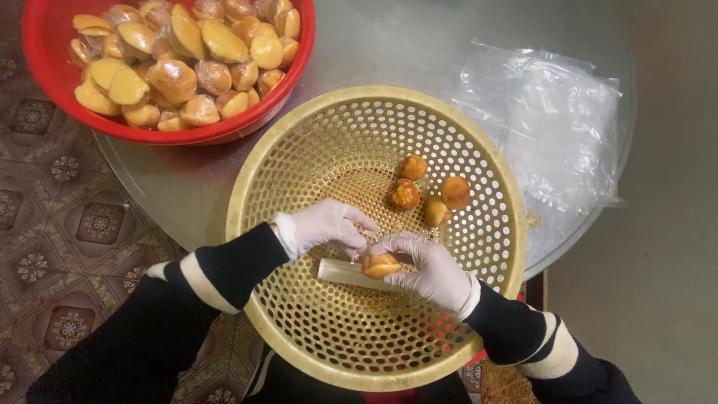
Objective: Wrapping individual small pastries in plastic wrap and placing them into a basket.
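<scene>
Both my hands wear white gloves and meet over a yellow perforated basket (299, 161). My right hand (430, 269) grips a small golden-brown pastry (381, 265) together with a pale flat strip (340, 272) that sticks out to the left. My left hand (325, 224) pinches at the top of that pastry with its fingertips. Several similar small browned pastries (428, 193) lie loose on the basket's floor, just beyond my hands.
A red bowl (224, 132) heaped with wrapped golden pastries stands at the top left on the round metal table (389, 45). A pile of clear plastic bags (557, 127) lies at the right. Patterned floor tiles show on the left.
</scene>
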